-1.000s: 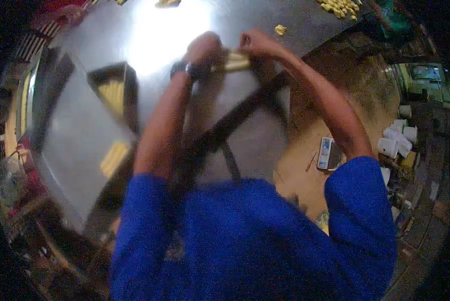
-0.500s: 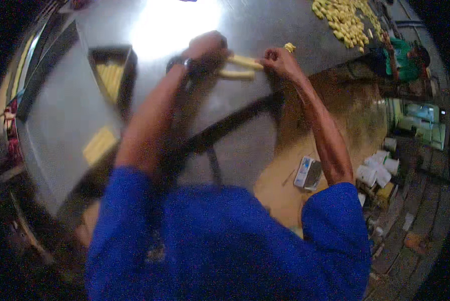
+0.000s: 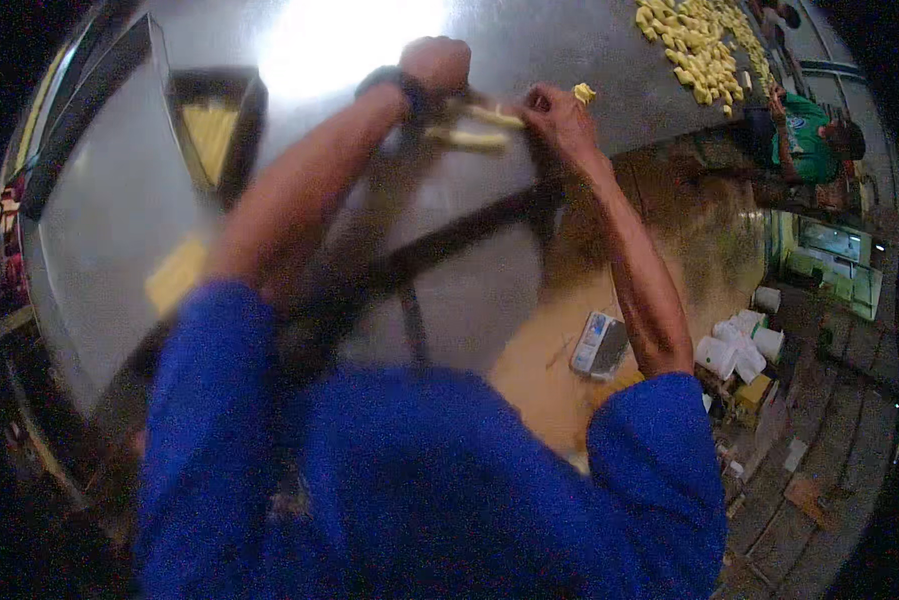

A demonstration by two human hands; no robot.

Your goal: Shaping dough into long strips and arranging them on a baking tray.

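Note:
Two pale yellow dough-like sticks lie side by side on the metal table: an upper stick (image 3: 496, 117) and a lower stick (image 3: 477, 140). My right hand (image 3: 565, 128) is closed at the right end of the upper stick, thumb and fingers pinched there. Just beyond its knuckles sits a small yellow lump (image 3: 583, 92). My left hand (image 3: 437, 64), with a dark band at the wrist, is closed like a fist above the sticks' left ends. Its fingers point away, so whatever it grips is hidden.
A dark metal tray (image 3: 254, 110) with yellow sticks stands left on the metal table (image 3: 99, 190); more sticks (image 3: 177, 275) lie nearer me. Many small yellow pieces (image 3: 704, 50) spread far right, near a person in green (image 3: 809, 140). A scale (image 3: 599, 345) and white buckets (image 3: 714, 355) are at right.
My left hand has moved slightly up and right, away from the sticks. My right hand stays about where it was at the upper stick's end. The whole view has shifted slightly.

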